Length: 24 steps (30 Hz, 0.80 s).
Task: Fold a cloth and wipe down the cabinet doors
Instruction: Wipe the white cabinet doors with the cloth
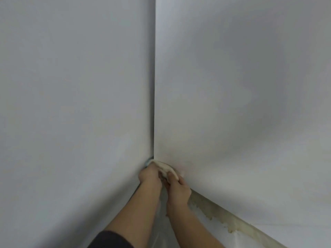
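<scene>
At the foot of the two doors, where they meet, both your hands close on the cloth (167,168). Your left hand (150,177) is curled round its near end, knuckles toward the left door (71,104). Your right hand (179,187) grips the other end, thumb lying on top of the cream fabric and fingers wrapped under it. The cloth is bunched, not spread flat, and lies against the bottom corner of the right door (241,86), just beside the dark gap (153,104) that runs up between the doors. A small teal patch (148,161) shows at the cloth's far tip, right at the gap; you cannot tell whether it belongs to the cloth. Both doors are plain white and fill most of the view. Below the right door runs a strip (223,216) stained brownish-yellow, with a ragged lower edge. A dark sleeve (111,238) covers your left arm above the forearm — the right forearm is bare.
</scene>
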Motion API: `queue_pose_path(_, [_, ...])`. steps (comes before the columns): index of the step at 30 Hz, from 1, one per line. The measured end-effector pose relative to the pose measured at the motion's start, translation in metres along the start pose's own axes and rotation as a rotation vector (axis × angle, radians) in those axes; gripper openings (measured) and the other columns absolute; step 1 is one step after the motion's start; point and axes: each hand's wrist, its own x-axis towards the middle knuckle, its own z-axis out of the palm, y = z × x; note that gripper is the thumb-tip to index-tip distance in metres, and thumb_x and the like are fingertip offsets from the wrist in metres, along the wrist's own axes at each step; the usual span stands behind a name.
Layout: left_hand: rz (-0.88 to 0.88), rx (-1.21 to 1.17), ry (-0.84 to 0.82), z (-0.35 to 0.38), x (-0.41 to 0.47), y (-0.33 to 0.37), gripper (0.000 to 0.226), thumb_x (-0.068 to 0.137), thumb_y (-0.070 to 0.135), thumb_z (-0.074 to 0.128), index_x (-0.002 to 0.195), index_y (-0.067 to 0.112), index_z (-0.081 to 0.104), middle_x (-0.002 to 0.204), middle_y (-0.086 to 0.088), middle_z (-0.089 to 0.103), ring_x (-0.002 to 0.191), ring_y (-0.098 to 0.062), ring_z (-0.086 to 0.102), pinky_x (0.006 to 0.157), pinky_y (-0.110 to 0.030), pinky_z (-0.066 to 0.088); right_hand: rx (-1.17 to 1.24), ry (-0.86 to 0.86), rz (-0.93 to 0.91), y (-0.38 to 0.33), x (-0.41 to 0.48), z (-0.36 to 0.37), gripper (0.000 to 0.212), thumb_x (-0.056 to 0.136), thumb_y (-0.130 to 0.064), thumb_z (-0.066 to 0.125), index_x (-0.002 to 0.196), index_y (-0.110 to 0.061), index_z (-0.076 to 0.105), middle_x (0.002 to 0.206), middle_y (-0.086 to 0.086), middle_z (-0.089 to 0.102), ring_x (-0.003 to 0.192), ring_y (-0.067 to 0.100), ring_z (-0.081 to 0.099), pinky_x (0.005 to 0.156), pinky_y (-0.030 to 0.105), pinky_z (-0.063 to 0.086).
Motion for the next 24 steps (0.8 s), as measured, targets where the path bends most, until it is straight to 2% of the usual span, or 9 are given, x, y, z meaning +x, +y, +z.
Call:
queue_pose_path(2, [0.022, -0.066, -0.001, 0.000, -0.023, 0.014, 0.021, 0.088, 0.004, 0.061, 0.104, -0.009, 0.063, 0.078, -0.020, 0.061, 0.050, -0.024, 0.055, 0.048, -0.028, 0.047, 0.020, -0.038, -0.025, -0.015, -0.015, 0.004, 0.014, 0.086, -0.001, 0.064, 0.090, -0.010, 0.074, 0.088, 0.016, 0.074, 0.089, 0.035, 0.070, 0.086, 0.048, 0.056])
queue_pose_path(4, [0.036, -0.135, -0.015, -0.001, -0.046, 0.029, 0.016, 0.087, 0.006, 0.063, 0.098, -0.005, 0.064, 0.069, -0.013, 0.057, 0.043, -0.020, 0.052, 0.046, -0.027, 0.046, 0.073, -0.079, -0.033, -0.036, -0.032, 0.007, 0.014, 0.087, 0.002, 0.062, 0.095, -0.004, 0.073, 0.093, 0.019, 0.073, 0.093, 0.038, 0.069, 0.089, 0.047, 0.055])
queue_pose_path(6, [0.061, -0.170, -0.038, -0.003, -0.071, 0.045, 0.008, 0.087, 0.006, 0.063, 0.084, -0.002, 0.062, 0.064, -0.011, 0.056, 0.038, -0.016, 0.051, 0.040, -0.023, 0.045, 0.118, -0.127, -0.030, -0.059, -0.052, 0.010, 0.015, 0.089, 0.004, 0.060, 0.099, 0.001, 0.070, 0.098, 0.022, 0.071, 0.094, 0.035, 0.068, 0.084, 0.038, 0.058])
queue_pose_path(9, [0.134, -0.176, -0.098, -0.008, -0.108, 0.070, 0.019, 0.087, 0.004, 0.061, 0.069, 0.003, 0.056, 0.053, -0.011, 0.056, 0.030, -0.012, 0.049, 0.030, -0.013, 0.037, 0.150, -0.206, -0.078, -0.095, -0.083, 0.010, 0.015, 0.090, 0.004, 0.059, 0.101, 0.001, 0.069, 0.097, 0.019, 0.072, 0.084, 0.025, 0.070, 0.067, 0.021, 0.058])
queue_pose_path(15, [0.277, -0.215, -0.260, -0.016, -0.217, 0.139, 0.013, 0.089, 0.005, 0.059, 0.077, 0.002, 0.060, 0.063, -0.011, 0.058, 0.033, -0.007, 0.052, 0.038, -0.015, 0.044, 0.181, -0.318, -0.240, -0.188, -0.167, 0.017, 0.012, 0.088, 0.000, 0.063, 0.096, -0.002, 0.071, 0.089, 0.012, 0.075, 0.081, 0.021, 0.073, 0.066, 0.022, 0.057])
queue_pose_path(18, [0.338, -0.253, -0.351, -0.017, -0.285, 0.182, 0.010, 0.089, 0.006, 0.061, 0.081, 0.000, 0.061, 0.072, -0.012, 0.059, 0.039, -0.006, 0.056, 0.043, -0.014, 0.049, 0.192, -0.366, -0.311, -0.245, -0.219, 0.024, 0.012, 0.089, -0.001, 0.063, 0.096, -0.004, 0.072, 0.089, 0.012, 0.075, 0.083, 0.024, 0.073, 0.070, 0.026, 0.058])
queue_pose_path(24, [0.409, -0.241, -0.479, -0.019, -0.440, 0.278, 0.012, 0.089, 0.008, 0.063, 0.090, -0.004, 0.064, 0.075, -0.011, 0.063, 0.049, -0.010, 0.061, 0.051, -0.016, 0.054, 0.210, -0.422, -0.410, -0.374, -0.335, 0.039, 0.013, 0.090, -0.005, 0.063, 0.099, -0.004, 0.072, 0.091, 0.011, 0.075, 0.087, 0.025, 0.073, 0.078, 0.032, 0.059])
